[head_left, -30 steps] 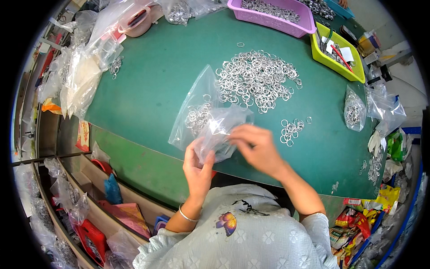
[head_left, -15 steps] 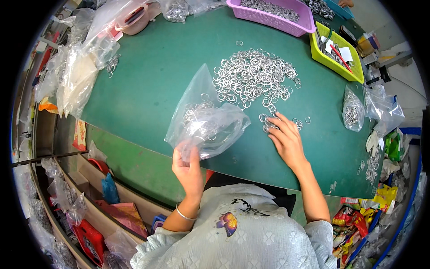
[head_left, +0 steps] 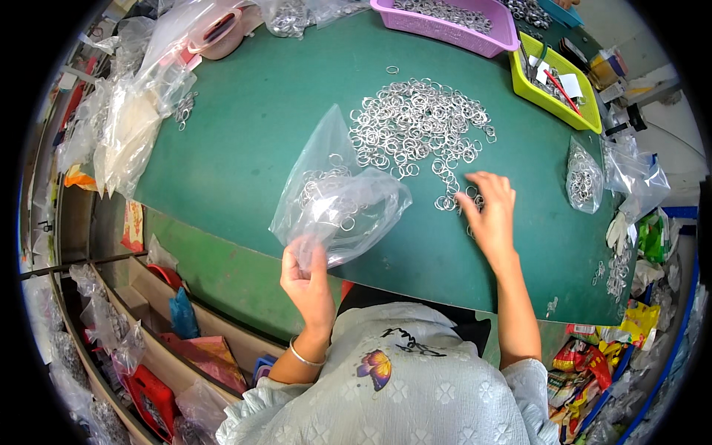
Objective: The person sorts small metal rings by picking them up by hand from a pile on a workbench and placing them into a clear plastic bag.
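Observation:
My left hand (head_left: 307,288) pinches the near edge of a clear plastic bag (head_left: 382,211), which rests on the green table with its mouth spread. Inside the bag, several silvery metal rings (head_left: 326,185) show through the film. My right hand (head_left: 492,221) is to the right of the bag, low over the table, its thumb and fingers spread around a few loose rings partly hidden beneath it. A short trail of rings (head_left: 446,200) lies just left of the thumb and leads up to a large ring pile (head_left: 419,119) beyond the bag.
A purple basket (head_left: 452,28) of metal parts stands at the far edge, beside a yellow-green basket (head_left: 552,102) with tools. On the right sits a small filled bag (head_left: 584,182). Crumpled plastic bags (head_left: 133,122) and a pink bowl (head_left: 219,46) occupy the left side.
My right hand has shifted right, away from the ring trail, and its fingers have spread. My left hand keeps its hold on the bag, almost unmoved.

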Demonstrator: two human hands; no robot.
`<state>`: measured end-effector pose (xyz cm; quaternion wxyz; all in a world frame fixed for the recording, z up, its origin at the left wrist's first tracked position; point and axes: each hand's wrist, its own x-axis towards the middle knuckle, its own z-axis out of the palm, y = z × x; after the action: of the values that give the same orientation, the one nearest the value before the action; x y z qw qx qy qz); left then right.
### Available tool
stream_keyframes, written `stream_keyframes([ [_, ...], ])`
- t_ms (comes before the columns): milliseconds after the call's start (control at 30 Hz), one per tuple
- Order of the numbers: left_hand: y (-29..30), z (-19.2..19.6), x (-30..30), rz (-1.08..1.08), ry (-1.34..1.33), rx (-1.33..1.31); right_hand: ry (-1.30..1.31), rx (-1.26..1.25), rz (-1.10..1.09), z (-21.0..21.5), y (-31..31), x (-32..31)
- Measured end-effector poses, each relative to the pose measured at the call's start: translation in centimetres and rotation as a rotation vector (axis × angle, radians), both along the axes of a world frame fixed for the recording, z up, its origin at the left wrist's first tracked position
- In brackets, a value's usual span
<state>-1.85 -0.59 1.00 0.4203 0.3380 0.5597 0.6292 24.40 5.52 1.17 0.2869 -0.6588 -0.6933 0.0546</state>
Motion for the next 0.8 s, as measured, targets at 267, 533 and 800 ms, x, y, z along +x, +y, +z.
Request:
stream_keyframes([
  [267, -0.3, -0.3, -0.3, -0.007, -0.011, -0.004, 0.119, -0.114, -0.026, -1.1, 0.4, -0.3],
  [533, -0.2, -0.4, -0.1, -0.040, -0.036, 0.003, 0.897, -0.244, -0.155, -1.1, -0.4, 0.8],
  [800, -0.3, -0.1, 0.1, -0.055, -0.066, -0.004, 1.085, -0.258, -0.105, -0.3, -1.1, 0.8],
])
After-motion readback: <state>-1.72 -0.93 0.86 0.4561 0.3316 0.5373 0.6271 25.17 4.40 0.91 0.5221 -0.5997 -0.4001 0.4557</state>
